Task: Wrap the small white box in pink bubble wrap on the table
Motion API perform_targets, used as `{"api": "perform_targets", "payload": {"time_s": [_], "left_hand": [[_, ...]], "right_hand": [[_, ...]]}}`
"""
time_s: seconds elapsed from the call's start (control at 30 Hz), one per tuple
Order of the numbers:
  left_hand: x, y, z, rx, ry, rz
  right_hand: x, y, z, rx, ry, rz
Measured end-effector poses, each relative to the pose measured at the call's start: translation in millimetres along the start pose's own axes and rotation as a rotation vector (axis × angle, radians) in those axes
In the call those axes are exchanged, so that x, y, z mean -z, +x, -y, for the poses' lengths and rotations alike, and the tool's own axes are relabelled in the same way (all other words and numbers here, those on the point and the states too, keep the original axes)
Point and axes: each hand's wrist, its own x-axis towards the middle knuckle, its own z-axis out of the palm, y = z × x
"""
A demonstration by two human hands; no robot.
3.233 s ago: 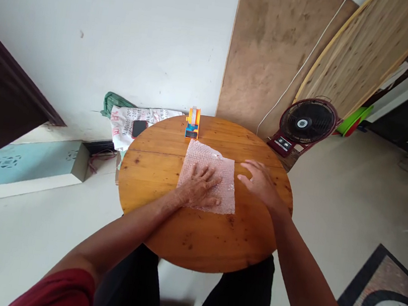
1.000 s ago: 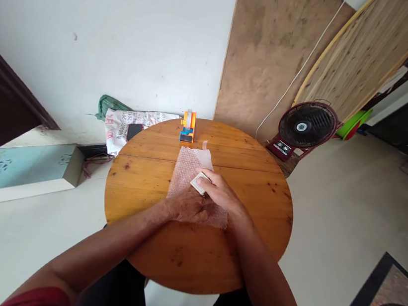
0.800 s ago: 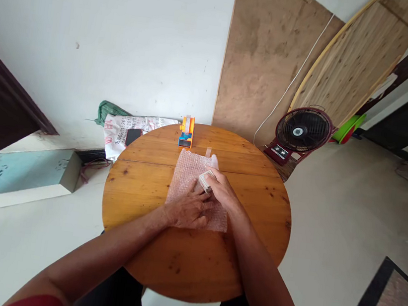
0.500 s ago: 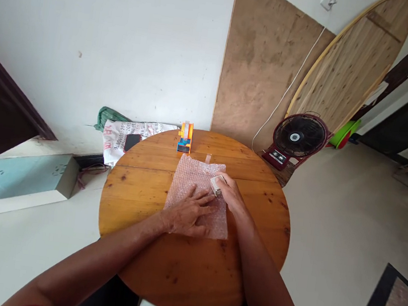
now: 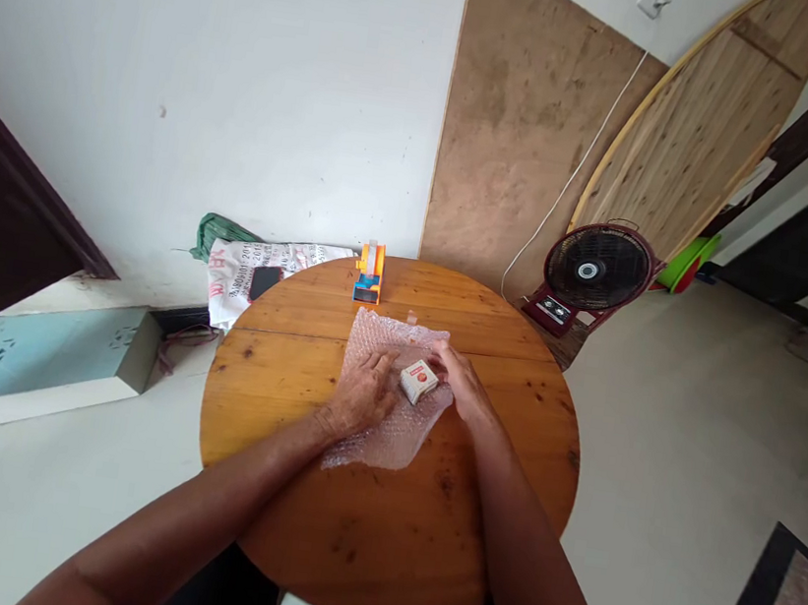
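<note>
A pink sheet of bubble wrap [image 5: 387, 434] lies on the round wooden table [image 5: 373, 537]. On it sits a small white box with a red spot [image 5: 417, 381], tilted at an angle. My left hand [image 5: 360, 394] rests on the wrap just left of the box, fingers curled at the sheet. My right hand [image 5: 460, 379] is on the box's right side, fingers bent around the wrap's right edge, which is lifted and crumpled. The near edge of the sheet is also ruffled.
An orange and blue tape dispenser [image 5: 369, 273] stands at the table's far edge, with a bit of tape [image 5: 412, 317] by the wrap. A floor fan [image 5: 594, 268] and leaning wooden boards [image 5: 531, 131] stand at the back right; a printed sack [image 5: 260, 264] lies at the back left.
The small box went from my right hand's grip onto the middle of the wrap. Both hands shifted to the sheet's sides and its edges have lifted.
</note>
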Motion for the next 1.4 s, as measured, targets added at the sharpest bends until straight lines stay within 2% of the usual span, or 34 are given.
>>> {"api": "perform_targets", "payload": {"time_s": [0.07,0.17,0.3,0.47,0.7,0.77,0.93,1.1,1.23,1.4], "left_hand": [[1.0,-1,-3,-0.003,0.059,0.037],[4.7,-3,-3,0.042,0.136,0.056],[10.8,-4,2,0.102,0.195,0.035],[15.2,-3,8,0.129,0.240,0.080],[15.2,-2,16,0.114,0.278,0.096],[15.8,-2,16,0.124,0.284,0.108],[20.9,-1,12,0.153,0.276,0.147],[25.3,0,10,0.171,0.268,0.197],[24.3,0,12,0.166,0.279,0.202],[25.0,-1,12,0.147,0.294,0.208]], "right_hand": [[4,5,-4,-0.130,0.179,-0.065],[10,8,-4,-0.177,0.316,-0.061],[12,7,0,-0.174,0.360,-0.045],[10,7,-1,-0.195,0.411,-0.083],[12,10,-5,-0.157,0.374,-0.106],[13,8,-2,-0.134,0.340,-0.073],[15,-6,12,-0.012,0.173,0.130],[18,-19,29,0.009,0.101,0.321],[17,-23,31,0.029,0.006,0.354],[15,-22,26,0.129,-0.359,0.348]]}}
